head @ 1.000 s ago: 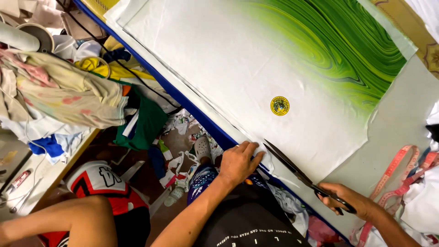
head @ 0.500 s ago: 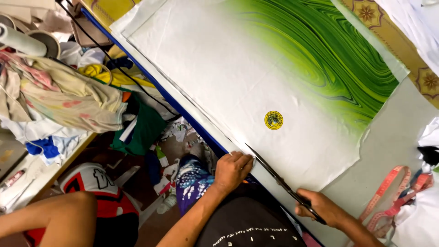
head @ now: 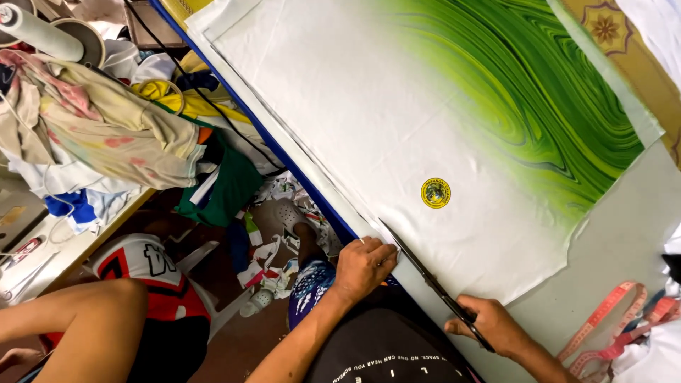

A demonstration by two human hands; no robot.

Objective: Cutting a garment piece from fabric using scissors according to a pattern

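The scissors, long, dark and slim, lie slantwise along the near edge of the white-and-green swirled fabric, tips pointing up-left. The right hand has its fingers closed around the handles. The left hand, fingers curled, presses the fabric beside the tips. A round yellow emblem sits just above the blades.

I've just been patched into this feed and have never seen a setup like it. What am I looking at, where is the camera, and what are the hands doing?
No machine here: a person works bare-handed, and the camera sits on their head, looking down. On the cutting table lies a white fabric panel with green swirls and a small round yellow emblem. The left hand presses the fabric's near edge flat. The right hand holds long dark scissors, blades along that edge. A pink measuring tape lies to the right. Someone else's arm shows lower left.
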